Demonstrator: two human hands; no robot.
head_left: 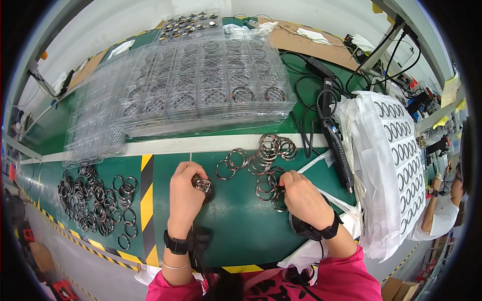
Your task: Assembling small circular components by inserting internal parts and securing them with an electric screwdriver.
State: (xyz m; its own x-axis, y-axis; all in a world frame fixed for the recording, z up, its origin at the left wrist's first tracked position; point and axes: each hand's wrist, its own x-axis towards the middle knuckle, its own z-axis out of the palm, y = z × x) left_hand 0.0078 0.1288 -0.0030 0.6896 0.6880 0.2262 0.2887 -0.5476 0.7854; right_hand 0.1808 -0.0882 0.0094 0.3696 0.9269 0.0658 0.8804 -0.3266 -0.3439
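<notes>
Left hand (186, 193) on metal rings (203, 185)

Factory assembly line, by every sign. Green conveyor belt (236, 220) edged with yellow-and-black hazard striping (146, 210). Stacked clear plastic trays (201, 85) filled with metal rings. Loose rings heaped (93, 200) on the belt. Electric screwdriver (335, 145) with trailing cable. Second worker (444, 200) seated at right.
</notes>
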